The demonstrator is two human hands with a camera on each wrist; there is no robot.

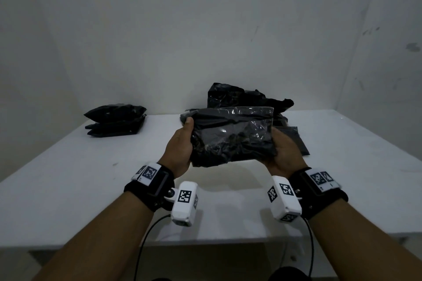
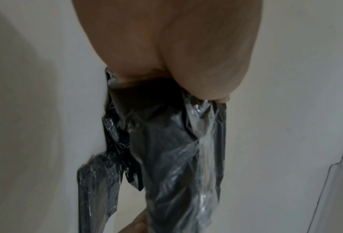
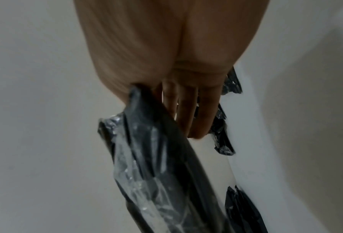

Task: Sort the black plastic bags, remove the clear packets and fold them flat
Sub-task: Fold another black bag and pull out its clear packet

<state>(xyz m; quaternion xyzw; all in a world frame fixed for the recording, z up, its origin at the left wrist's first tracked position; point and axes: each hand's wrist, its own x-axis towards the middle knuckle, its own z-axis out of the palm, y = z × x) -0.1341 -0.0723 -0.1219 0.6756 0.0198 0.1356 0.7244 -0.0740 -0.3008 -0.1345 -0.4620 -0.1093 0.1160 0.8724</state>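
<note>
White bench (image 1: 68, 178), bare wall. Packet (image 1: 233, 134) of black bags held above bench, left hand (image 1: 180, 146) and right hand (image 1: 285, 153) gripping opposite ends. Judged light, soft, slippery; best gripped at edges.

The packet (image 1: 230, 137) held between both hands is black plastic film under a clear, glossy, crinkled wrap that catches highlights. The loose black bags (image 1: 249, 98) at the far right look thin, shiny and creased. The stack (image 1: 115, 120) at the far left is smoother, dull-sheened plastic. The table (image 1: 91, 189) is matt white and smooth.
</note>
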